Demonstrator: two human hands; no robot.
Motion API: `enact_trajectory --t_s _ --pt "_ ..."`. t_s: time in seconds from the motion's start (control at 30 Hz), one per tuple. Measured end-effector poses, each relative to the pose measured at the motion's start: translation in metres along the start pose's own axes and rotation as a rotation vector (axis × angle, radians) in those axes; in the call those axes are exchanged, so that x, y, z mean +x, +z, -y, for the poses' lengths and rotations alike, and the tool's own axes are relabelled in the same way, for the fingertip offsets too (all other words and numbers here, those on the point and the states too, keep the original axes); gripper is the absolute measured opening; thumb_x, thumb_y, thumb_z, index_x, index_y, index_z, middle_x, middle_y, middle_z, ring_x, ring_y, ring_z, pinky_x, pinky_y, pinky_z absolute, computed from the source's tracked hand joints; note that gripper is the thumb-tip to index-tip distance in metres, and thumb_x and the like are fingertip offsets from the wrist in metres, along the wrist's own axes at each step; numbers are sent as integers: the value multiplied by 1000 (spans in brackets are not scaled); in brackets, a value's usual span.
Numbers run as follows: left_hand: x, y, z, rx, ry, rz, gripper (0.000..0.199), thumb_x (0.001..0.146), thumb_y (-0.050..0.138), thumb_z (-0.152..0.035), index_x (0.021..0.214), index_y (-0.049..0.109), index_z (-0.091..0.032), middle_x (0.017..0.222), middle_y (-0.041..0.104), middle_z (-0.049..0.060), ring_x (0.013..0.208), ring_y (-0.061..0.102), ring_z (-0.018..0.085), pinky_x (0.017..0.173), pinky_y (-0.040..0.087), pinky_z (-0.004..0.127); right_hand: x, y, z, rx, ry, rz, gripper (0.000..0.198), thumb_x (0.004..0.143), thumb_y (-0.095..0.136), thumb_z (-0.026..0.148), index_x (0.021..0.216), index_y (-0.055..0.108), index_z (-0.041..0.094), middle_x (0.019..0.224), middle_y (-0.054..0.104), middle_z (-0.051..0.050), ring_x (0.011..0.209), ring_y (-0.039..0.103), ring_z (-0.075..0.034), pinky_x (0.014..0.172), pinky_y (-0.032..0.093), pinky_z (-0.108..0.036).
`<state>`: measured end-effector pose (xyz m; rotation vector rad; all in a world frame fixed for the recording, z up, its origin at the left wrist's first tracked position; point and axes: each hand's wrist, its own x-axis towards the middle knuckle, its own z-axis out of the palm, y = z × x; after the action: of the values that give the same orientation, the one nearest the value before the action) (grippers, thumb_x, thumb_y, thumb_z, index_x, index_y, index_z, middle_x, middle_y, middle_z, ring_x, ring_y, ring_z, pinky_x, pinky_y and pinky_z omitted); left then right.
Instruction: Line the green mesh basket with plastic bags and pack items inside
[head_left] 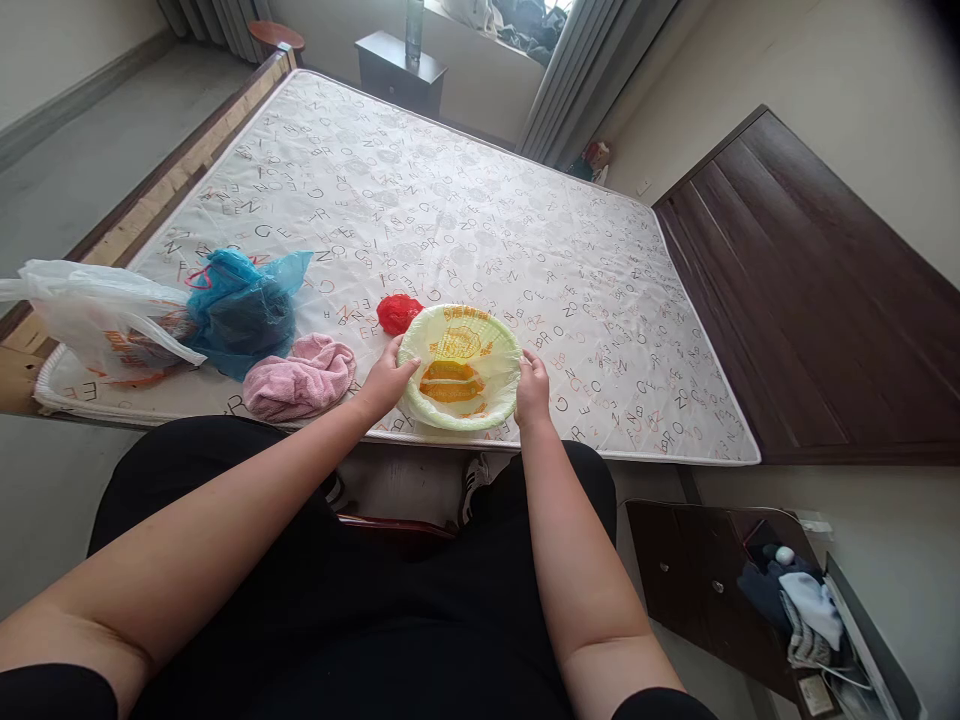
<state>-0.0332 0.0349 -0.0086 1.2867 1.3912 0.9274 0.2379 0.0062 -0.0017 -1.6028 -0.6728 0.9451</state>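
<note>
Between my hands is a round, pale green basin (495, 415), lined with a thin translucent plastic bag (459, 352) that bears yellow and orange print. My left hand (390, 378) grips its left rim, thumb over the edge. On the opposite side my right hand (532, 386) is closed on the right rim. The basin rests at, or just above, the near edge of the mattress; I cannot tell which. Right behind my left hand lies a crumpled red plastic bundle (398, 314). A folded pink towel (301, 378) sits left of that hand.
A blue plastic bag (244, 315) holding something dark and a white plastic bag (105, 315) stand at the left on the letter-printed mattress (465, 220). The dark headboard (817, 300) rises at right. A cabinet (697, 560) with clothes on it stands at lower right.
</note>
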Motion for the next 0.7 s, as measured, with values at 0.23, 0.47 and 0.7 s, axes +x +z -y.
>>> enact_trajectory --t_s 0.23,0.47,0.7 --pt "1 1 0 -14 3 0 68 88 64 -36 153 50 -21 148 61 13 137 56 31 119 39 48 -3 1 4 14 17 -9 41 92 57 40 129 60 24 114 73 -7 99 71 -22 84 59 -37" --pt "-1 1 -3 -14 5 4 68 89 63 -36 153 49 -18 148 61 13 137 56 31 119 40 47 -2 1 3 6 15 -3 42 92 58 42 130 60 24 111 73 -7 98 71 -22 81 60 -37" --pt "-2 0 -6 -6 -5 -1 67 88 64 -36 152 51 -19 146 62 13 135 57 32 118 41 47 -1 1 2 10 18 -6 40 93 57 43 129 61 25 110 73 -6 96 71 -21 80 60 -36"
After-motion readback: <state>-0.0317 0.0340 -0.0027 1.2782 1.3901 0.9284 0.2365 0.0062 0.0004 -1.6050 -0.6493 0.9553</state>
